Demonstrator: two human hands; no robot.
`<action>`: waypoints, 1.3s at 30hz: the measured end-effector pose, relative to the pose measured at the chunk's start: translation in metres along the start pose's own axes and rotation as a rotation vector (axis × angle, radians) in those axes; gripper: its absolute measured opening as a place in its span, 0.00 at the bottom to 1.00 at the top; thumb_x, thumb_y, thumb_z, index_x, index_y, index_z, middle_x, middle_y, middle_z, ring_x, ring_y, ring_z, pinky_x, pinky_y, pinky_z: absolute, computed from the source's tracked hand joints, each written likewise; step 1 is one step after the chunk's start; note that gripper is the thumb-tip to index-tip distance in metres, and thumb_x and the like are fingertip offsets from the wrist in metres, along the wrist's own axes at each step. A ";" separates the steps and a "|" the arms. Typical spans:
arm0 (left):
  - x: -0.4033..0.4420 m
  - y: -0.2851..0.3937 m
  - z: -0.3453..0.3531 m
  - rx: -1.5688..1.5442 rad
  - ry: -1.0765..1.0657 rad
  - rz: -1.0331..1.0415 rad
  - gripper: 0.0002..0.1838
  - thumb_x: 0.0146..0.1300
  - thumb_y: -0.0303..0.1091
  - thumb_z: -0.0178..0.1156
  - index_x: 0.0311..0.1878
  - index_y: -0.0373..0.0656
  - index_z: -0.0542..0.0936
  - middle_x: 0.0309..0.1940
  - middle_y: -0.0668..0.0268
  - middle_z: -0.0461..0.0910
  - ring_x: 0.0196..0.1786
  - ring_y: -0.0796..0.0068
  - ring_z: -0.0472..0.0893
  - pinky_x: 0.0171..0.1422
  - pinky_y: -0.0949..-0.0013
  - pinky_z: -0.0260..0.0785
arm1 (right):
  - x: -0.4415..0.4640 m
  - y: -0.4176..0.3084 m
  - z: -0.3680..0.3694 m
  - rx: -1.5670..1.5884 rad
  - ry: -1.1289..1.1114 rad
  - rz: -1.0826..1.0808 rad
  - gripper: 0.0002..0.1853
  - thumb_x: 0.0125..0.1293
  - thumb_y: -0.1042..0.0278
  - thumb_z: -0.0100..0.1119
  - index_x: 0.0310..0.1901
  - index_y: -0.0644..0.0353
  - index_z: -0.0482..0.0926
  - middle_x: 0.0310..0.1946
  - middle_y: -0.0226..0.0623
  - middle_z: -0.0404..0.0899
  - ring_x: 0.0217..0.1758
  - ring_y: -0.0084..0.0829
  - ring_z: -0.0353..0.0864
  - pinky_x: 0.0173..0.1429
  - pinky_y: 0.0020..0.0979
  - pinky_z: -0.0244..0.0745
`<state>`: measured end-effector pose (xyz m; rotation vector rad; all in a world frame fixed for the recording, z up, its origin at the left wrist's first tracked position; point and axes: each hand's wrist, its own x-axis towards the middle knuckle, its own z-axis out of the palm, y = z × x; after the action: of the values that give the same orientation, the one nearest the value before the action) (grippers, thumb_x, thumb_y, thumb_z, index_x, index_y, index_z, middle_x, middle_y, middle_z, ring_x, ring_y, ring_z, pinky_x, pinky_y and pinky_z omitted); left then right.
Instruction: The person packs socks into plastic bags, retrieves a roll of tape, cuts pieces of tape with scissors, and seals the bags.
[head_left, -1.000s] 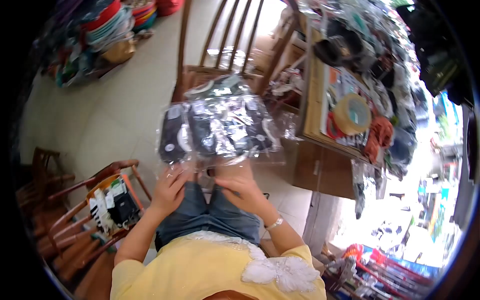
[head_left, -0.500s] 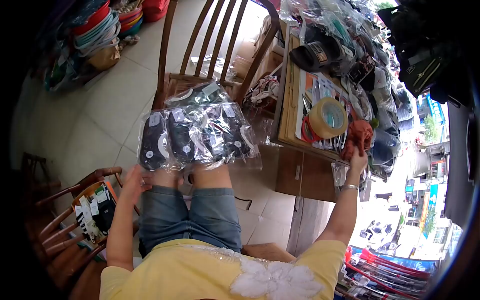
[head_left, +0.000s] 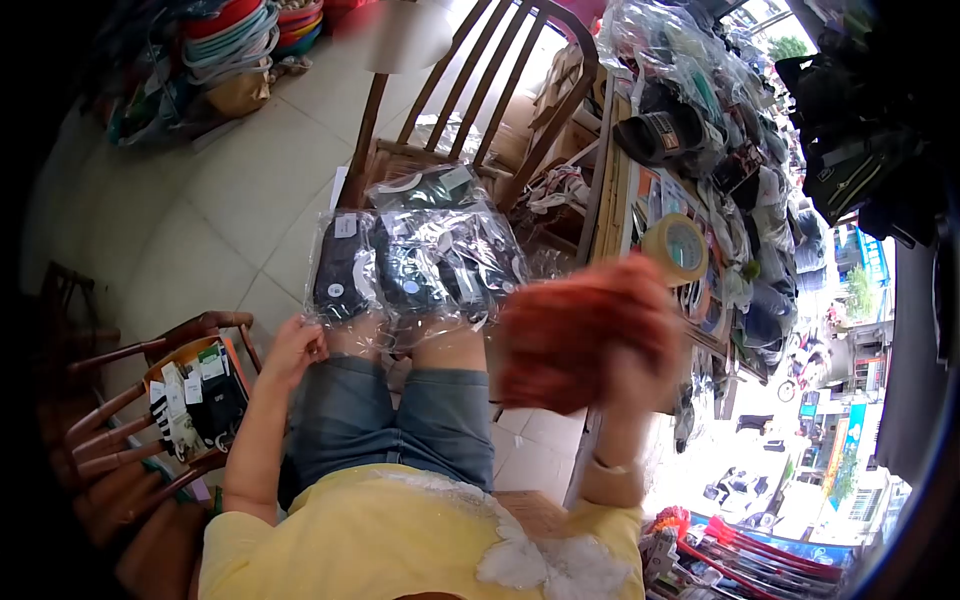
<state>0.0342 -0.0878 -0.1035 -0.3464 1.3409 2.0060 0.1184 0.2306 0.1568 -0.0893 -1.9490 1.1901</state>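
Observation:
A clear plastic bag (head_left: 345, 265) of dark, tagged items, apparently folded socks, lies across my lap and reaches the wooden chair in front. At its near left corner is my left hand (head_left: 292, 352), fingers curled in on the plastic edge. My right hand (head_left: 632, 385), smeared by motion, grips a crumpled rust-red cloth (head_left: 590, 335). This cloth is in the air to the right of my lap, hiding part of the table's near side. Behind it, a roll of tape (head_left: 673, 249) stays on the table.
A slatted wooden chair (head_left: 455, 80) stands ahead. On the left, another chair bears a box of tagged socks (head_left: 200, 395). Bagged shoes (head_left: 660, 135) are heaped on the right-hand table. Stacked basins (head_left: 230, 45) stand at the far left. A blurred pale object (head_left: 405, 40) shows at the top.
My right hand has lifted the rust-red cloth off the table and brought it left towards my lap. My left hand's fingers have curled in at the bag's corner. The view has shifted slightly.

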 end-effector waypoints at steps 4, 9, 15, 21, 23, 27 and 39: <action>0.007 -0.012 -0.006 0.024 0.023 0.033 0.05 0.62 0.30 0.53 0.39 0.44 0.68 0.20 0.70 0.71 0.21 0.75 0.71 0.31 0.70 0.68 | -0.036 0.055 0.125 -0.275 -0.714 -0.137 0.15 0.44 0.60 0.63 0.35 0.57 0.79 0.40 0.41 0.78 0.49 0.44 0.72 0.62 0.49 0.57; -0.002 -0.007 0.019 0.030 0.108 0.040 0.13 0.62 0.29 0.52 0.49 0.41 0.69 0.23 0.69 0.71 0.23 0.77 0.72 0.30 0.71 0.68 | -0.122 0.119 0.233 -0.293 -0.942 -0.182 0.30 0.45 0.55 0.63 0.52 0.54 0.72 0.58 0.43 0.67 0.61 0.49 0.65 0.58 0.59 0.58; -0.003 -0.028 -0.007 0.002 0.205 0.047 0.25 0.58 0.25 0.52 0.60 0.36 0.62 0.22 0.69 0.71 0.21 0.79 0.72 0.27 0.73 0.68 | -0.065 0.228 0.135 -0.577 -0.886 0.125 0.16 0.43 0.69 0.62 0.38 0.54 0.82 0.37 0.34 0.83 0.43 0.38 0.80 0.48 0.39 0.73; 0.003 -0.023 -0.005 0.019 0.082 -0.005 0.21 0.59 0.25 0.53 0.56 0.36 0.65 0.18 0.69 0.70 0.20 0.81 0.70 0.28 0.72 0.71 | -0.065 0.288 0.062 -0.518 -0.579 0.569 0.15 0.53 0.73 0.53 0.42 0.59 0.83 0.34 0.41 0.83 0.36 0.36 0.83 0.45 0.32 0.76; 0.005 -0.028 -0.003 0.011 0.094 -0.027 0.19 0.59 0.25 0.52 0.55 0.36 0.66 0.19 0.70 0.70 0.20 0.81 0.70 0.28 0.72 0.71 | -0.070 0.229 0.105 -0.181 -0.708 0.688 0.14 0.52 0.78 0.50 0.39 0.60 0.83 0.32 0.39 0.83 0.35 0.34 0.82 0.45 0.34 0.75; 0.001 -0.015 0.008 0.057 0.089 -0.034 0.14 0.60 0.24 0.50 0.50 0.39 0.68 0.19 0.71 0.68 0.21 0.81 0.68 0.31 0.72 0.71 | -0.123 0.129 0.215 -0.228 -0.985 -0.274 0.16 0.48 0.66 0.58 0.42 0.53 0.81 0.44 0.37 0.80 0.45 0.40 0.77 0.52 0.47 0.67; 0.006 -0.023 -0.005 0.038 0.038 -0.053 0.14 0.62 0.26 0.51 0.52 0.39 0.68 0.20 0.72 0.69 0.23 0.83 0.69 0.28 0.77 0.64 | -0.021 0.295 0.209 -0.838 -0.932 0.456 0.20 0.57 0.54 0.51 0.48 0.49 0.82 0.54 0.36 0.77 0.60 0.40 0.71 0.60 0.45 0.64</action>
<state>0.0441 -0.0841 -0.1252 -0.4004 1.3775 1.9363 -0.1097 0.2352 -0.1243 -0.5075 -3.2967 0.5944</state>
